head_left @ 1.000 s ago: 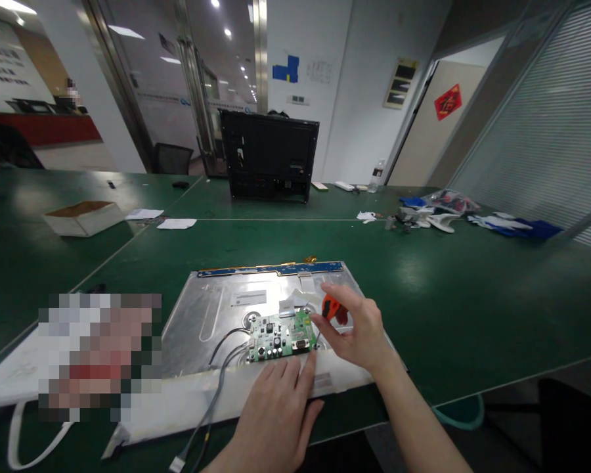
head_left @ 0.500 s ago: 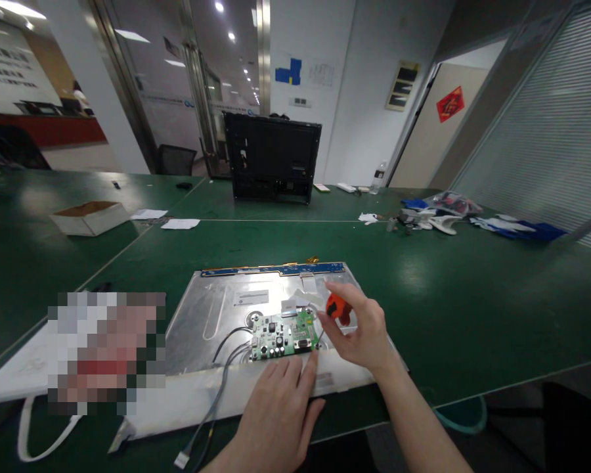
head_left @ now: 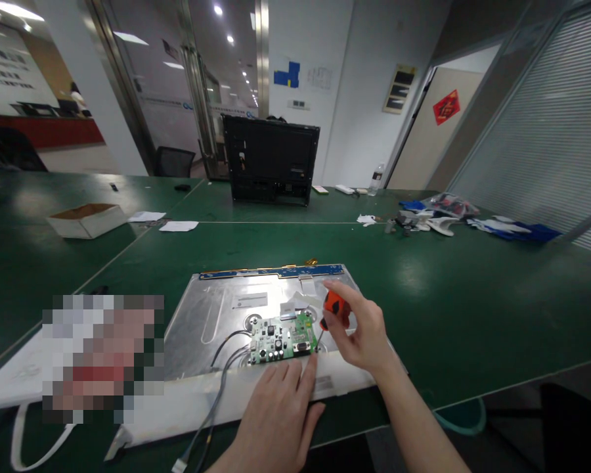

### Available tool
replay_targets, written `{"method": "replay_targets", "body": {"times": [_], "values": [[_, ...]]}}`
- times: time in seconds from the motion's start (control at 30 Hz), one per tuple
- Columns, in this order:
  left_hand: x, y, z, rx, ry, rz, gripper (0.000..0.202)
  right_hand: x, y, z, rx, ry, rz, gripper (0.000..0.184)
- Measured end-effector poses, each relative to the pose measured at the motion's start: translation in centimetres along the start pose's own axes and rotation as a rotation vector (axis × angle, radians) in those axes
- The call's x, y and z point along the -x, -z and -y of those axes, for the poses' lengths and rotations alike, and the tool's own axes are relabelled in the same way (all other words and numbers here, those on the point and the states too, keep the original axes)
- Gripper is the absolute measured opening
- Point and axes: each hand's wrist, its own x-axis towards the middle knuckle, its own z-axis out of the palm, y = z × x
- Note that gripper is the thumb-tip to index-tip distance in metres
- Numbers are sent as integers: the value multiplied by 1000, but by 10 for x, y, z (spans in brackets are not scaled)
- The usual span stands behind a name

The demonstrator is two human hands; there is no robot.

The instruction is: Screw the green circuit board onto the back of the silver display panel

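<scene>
A silver metal display panel (head_left: 217, 315) lies flat on the green table, with a blue strip along its far edge. A small green circuit board (head_left: 282, 339) sits on it, grey cables running off toward me. My right hand (head_left: 359, 332) is closed round an orange-handled screwdriver (head_left: 333, 310), its tip down at the board's right corner. My left hand (head_left: 280, 410) lies flat with fingers stretched out on the panel's near edge, just below the board.
A black monitor housing (head_left: 270, 159) stands upright at the far side. An open cardboard box (head_left: 86, 219) and papers lie far left. Gloves, bags and small parts (head_left: 443, 215) are scattered far right. A pixelated patch covers the near left. The table edge runs close on my right.
Almost nothing has moved: the screwdriver handle has shifted very slightly in my right hand, the tip staying at the board's corner. My left hand stays flat.
</scene>
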Motion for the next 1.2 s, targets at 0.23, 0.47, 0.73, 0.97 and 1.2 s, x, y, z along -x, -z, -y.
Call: {"method": "replay_targets", "body": {"times": [0.23,0.47,0.73,0.97,1.2], "values": [[1,-1,1,1,6,4,50,-1,-5,-2,73,56,-60,34],[1,0,0,-8,4,-15,49,0,0,0,-32,0,15,42],[1,0,0,-26,6,-3,49,2,-1,-1,53,8,-71,39],[0,0,1,-15,-7,9,50,1,-5,0,95,19,-99,30],[2,0,3,3,-12,-11,51,-2,0,7,-17,-20,9,36]]}}
